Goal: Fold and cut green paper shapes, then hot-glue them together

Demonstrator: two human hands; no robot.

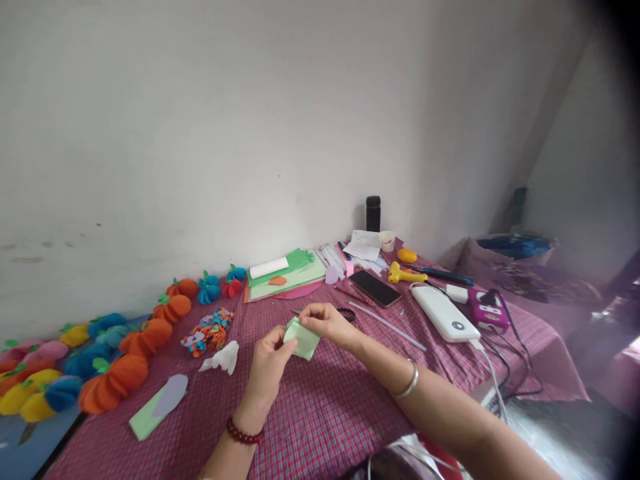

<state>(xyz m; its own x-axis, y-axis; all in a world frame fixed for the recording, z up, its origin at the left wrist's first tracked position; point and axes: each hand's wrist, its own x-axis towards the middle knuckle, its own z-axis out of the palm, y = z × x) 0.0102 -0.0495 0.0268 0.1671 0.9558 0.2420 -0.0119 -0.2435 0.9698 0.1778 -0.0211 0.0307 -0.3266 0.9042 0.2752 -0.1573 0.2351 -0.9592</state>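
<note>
A small piece of light green paper [306,341], apparently folded, is held above the table between both hands. My left hand [270,363] pinches its left edge, thumb on the near face. At the upper edge, the closed fingers of my right hand [327,323] grip the same paper. Scissors [346,315] lie just behind my right hand, partly covered by it. To the left on the cloth rest a green paper strip [145,417] and a lilac paper oval [171,395] overlapping it. White crumpled tissue [223,359] lies beside a heap of colourful paper scraps [209,331].
Paper pumpkins [115,383] in several colours line the left side. Along the back are green sheets [300,270], a black bottle [373,213] and a small cup [387,240]. On the right lie a phone [375,288], yellow glue gun [406,275], white power bank [444,313] and purple socket box [487,312] with cables.
</note>
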